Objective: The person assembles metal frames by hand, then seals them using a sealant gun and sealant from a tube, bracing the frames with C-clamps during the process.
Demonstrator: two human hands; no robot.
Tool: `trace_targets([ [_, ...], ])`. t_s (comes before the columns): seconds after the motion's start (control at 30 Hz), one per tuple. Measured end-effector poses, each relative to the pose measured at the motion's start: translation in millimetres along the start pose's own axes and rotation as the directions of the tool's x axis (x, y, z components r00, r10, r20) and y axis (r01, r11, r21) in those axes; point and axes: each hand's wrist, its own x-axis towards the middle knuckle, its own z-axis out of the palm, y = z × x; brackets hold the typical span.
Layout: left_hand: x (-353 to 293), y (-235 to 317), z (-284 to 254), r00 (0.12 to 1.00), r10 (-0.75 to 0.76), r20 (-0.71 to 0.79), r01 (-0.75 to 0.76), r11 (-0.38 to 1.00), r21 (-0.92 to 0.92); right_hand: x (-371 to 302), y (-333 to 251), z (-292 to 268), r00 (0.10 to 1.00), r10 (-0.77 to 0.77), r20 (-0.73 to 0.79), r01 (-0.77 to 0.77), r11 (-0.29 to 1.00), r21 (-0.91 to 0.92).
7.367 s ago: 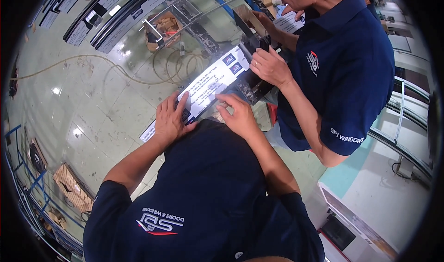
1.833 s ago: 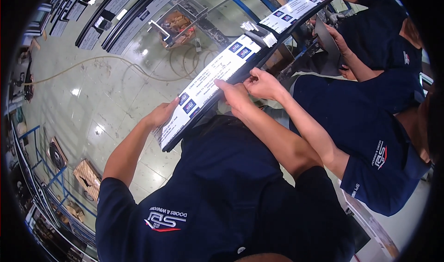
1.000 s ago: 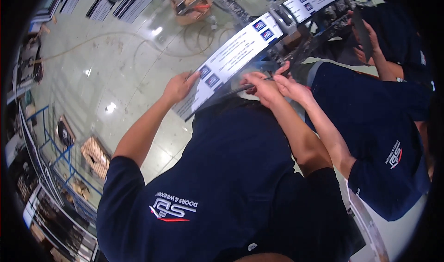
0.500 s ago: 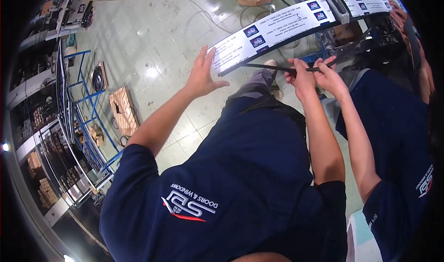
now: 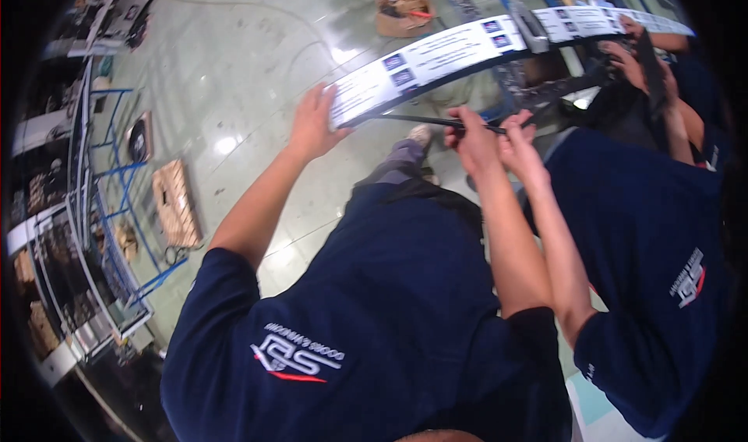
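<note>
A long profile [image 5: 448, 50], covered in white film with dark blue printed squares, runs from the centre toward the upper right. At its near left end, my left hand [image 5: 313, 124] grips the end, fingers along the edge and thumb below. A thin black strip [image 5: 417, 118] extends from under that end toward my right hand [image 5: 472, 142], whose fingers are closed round it. Right beside it, a co-worker's hand [image 5: 517, 142] also holds the strip's right part. The contact between strip and profile is partly hidden.
A grey metal piece [image 5: 531, 29] crosses the profile. Farther right, another person's hands [image 5: 627, 64] are at the profile. A cardboard box [image 5: 404, 9] stands on the floor beyond. To the left are a brown flat piece [image 5: 176, 204] and a blue metal rack [image 5: 125, 196].
The whole view has shifted, so the profile and hands appear farther left. My left hand's spread fingers have closed in on the profile's end. My right hand still holds the strip.
</note>
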Motion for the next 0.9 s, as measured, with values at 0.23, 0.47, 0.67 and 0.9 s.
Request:
trace_targets([
  [0.23, 18, 36, -4, 0.991, -0.086, 0.099, 0.053, 0.954, 0.294, -14, 3, 0, 0.98, 0.126, 0.153, -0.117, 0.991, -0.066],
  [0.47, 24, 50, -6, 0.972, -0.185, 0.145, 0.108, 0.898, 0.427, -23, -64, 51, 0.581, -0.811, 0.07, 0.551, 0.329, -0.767],
  [0.67, 26, 68, 8, 0.98, -0.187, 0.065, 0.151, 0.919, 0.363, -19, -55, 86, 0.782, -0.623, -0.018, 0.551, 0.705, -0.446],
  [0.9, 26, 47, 19, 0.995, -0.091, -0.047, 0.1, 0.961, 0.259, -78, -23, 125, 0.885, -0.166, 0.435, 0.414, 0.708, -0.573],
])
